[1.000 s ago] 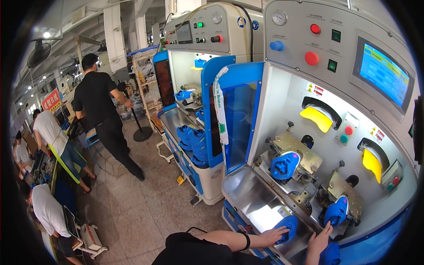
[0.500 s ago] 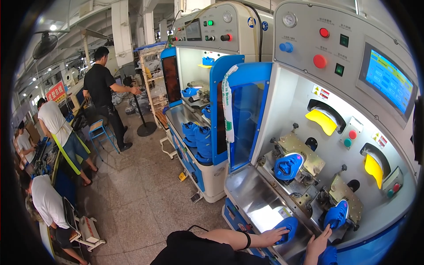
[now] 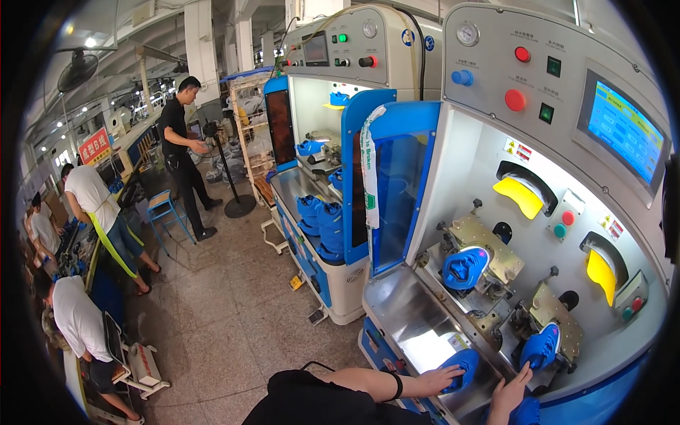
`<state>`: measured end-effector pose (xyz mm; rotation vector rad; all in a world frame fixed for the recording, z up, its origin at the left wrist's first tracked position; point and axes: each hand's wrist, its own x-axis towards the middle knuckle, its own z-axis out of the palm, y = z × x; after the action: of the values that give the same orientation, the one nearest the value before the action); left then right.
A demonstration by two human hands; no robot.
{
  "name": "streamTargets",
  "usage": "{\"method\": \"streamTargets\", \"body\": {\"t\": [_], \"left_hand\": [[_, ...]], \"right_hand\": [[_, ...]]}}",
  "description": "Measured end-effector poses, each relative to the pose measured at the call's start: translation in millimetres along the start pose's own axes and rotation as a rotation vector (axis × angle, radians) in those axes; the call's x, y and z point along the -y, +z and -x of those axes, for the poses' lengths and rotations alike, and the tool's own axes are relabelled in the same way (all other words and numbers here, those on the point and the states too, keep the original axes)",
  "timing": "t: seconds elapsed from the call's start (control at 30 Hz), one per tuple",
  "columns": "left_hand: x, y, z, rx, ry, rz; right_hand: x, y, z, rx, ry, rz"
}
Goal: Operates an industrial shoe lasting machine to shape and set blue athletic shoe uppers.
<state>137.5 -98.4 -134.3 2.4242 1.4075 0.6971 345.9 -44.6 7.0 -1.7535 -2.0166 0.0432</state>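
Note:
My left hand (image 3: 440, 381) grips a blue shoe (image 3: 465, 367) at the steel front ledge, fingers lying over its near side. Thumb and fingers apart, my right hand (image 3: 510, 391) reaches up with its fingertips against a second blue shoe (image 3: 541, 346). That shoe sits tilted on the right metal fixture (image 3: 556, 315) inside the lit machine. On the left fixture (image 3: 482, 237) another blue shoe (image 3: 464, 269) rests, pink mark upward. Below my right hand, one more blue shoe (image 3: 525, 411) is partly hidden.
Yellow curved pads (image 3: 519, 197) hang above the fixtures, with red and green buttons (image 3: 564, 223) between. A blue-framed door (image 3: 404, 184) stands swung out on the left. Beyond it, a similar machine (image 3: 333, 57) has stacked blue shoes (image 3: 330, 230). Several people work at left.
My hands and the shoes stay in place. The standing person in black has turned and drawn their arm in. The view has shifted slightly.

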Motion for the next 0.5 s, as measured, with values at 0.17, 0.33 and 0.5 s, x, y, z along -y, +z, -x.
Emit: {"method": "streamTargets", "body": {"t": [0.17, 0.33, 0.5], "left_hand": [[-2.1, -2.0, -1.3, 0.002, 0.002, -0.013], [-0.4, -1.6, 0.0, 0.011, -0.003, -0.019], [0.8, -1.2, 0.1, 0.026, 0.026, 0.037]], "right_hand": [[-4.7, 3.2, 0.9, -0.041, -0.021, 0.014], [-2.0, 4.7, -0.4, -0.015, -0.005, -0.005], [-2.5, 4.9, 0.6, -0.016, 0.009, -0.004]]}}
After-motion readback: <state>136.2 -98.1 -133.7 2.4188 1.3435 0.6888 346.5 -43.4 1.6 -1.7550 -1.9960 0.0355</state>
